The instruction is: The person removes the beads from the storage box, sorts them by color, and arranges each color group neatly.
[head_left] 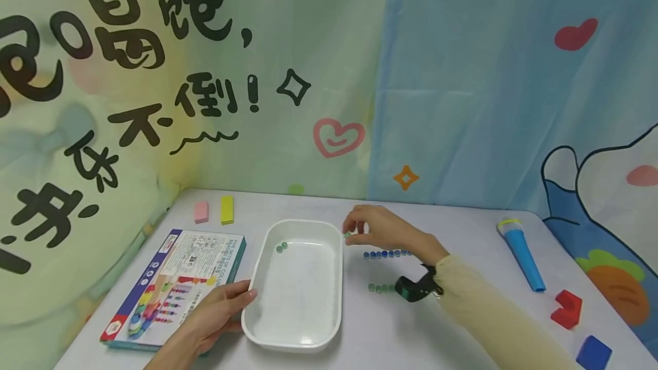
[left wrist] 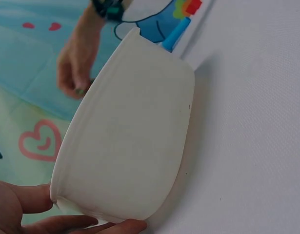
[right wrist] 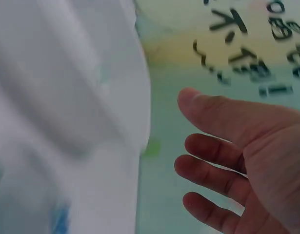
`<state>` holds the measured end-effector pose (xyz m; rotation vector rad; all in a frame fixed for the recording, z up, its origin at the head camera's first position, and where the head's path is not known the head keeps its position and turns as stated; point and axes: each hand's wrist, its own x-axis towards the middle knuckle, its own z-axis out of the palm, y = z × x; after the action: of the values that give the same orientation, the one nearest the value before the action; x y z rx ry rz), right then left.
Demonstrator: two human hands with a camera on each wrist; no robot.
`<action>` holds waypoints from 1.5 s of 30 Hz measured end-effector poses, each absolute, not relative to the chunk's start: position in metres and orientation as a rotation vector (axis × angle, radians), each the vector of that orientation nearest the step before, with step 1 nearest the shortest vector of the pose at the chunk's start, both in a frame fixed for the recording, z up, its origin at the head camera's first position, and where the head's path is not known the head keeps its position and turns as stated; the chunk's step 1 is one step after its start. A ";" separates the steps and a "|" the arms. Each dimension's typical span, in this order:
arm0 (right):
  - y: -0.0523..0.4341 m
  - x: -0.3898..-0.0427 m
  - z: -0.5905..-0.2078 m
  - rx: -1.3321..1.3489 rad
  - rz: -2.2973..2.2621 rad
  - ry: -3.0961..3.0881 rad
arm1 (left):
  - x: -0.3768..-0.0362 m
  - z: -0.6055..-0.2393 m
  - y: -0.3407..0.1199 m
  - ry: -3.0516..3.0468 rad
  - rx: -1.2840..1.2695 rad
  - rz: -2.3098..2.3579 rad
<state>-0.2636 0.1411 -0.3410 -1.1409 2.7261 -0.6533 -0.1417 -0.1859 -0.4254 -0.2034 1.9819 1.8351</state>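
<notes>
the right hand [head_left: 377, 227] pinches a small green bead [head_left: 347, 234] between fingertips, just beside the far right rim of the white tray [head_left: 336, 278], its grip clenched on that bead alone. the bead looks hard, smooth and very light, likely to roll or slip, so a fingertip pinch across its middle suits it best. the left hand [head_left: 218, 310] holds the tray's near left rim, thumb over the edge; the tray seems thin, stiff plastic, light enough to slide on the surface [head_left: 462, 244]. rows of blue beads [head_left: 385, 254] and green beads [head_left: 381, 288] lie near the right wrist.
</notes>
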 end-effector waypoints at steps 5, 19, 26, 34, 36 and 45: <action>0.218 -0.250 -0.365 -0.976 -0.668 2.781 | -0.142 -0.426 -0.186 1.990 -0.240 1.818; 0.291 -0.223 -0.426 -0.775 -0.692 2.798 | -0.141 -0.424 -0.185 1.982 -0.211 1.811; 0.284 -0.217 -0.433 -0.735 -0.617 2.885 | -0.142 -0.424 -0.184 1.989 -0.226 1.804; 0.281 -0.215 -0.436 -0.682 -0.605 2.910 | -0.141 -0.424 -0.186 1.980 -0.204 1.814; 0.280 -0.214 -0.437 -0.669 -0.603 2.917 | -0.141 -0.424 -0.186 1.978 -0.202 1.814; 0.282 -0.216 -0.428 -0.679 -0.583 2.852 | -0.141 -0.425 -0.185 1.982 -0.215 1.808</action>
<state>-0.2156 0.2824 -0.4284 -0.6787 2.8522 -0.5829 -0.1413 -0.1854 -0.4251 -0.2150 1.9820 1.8082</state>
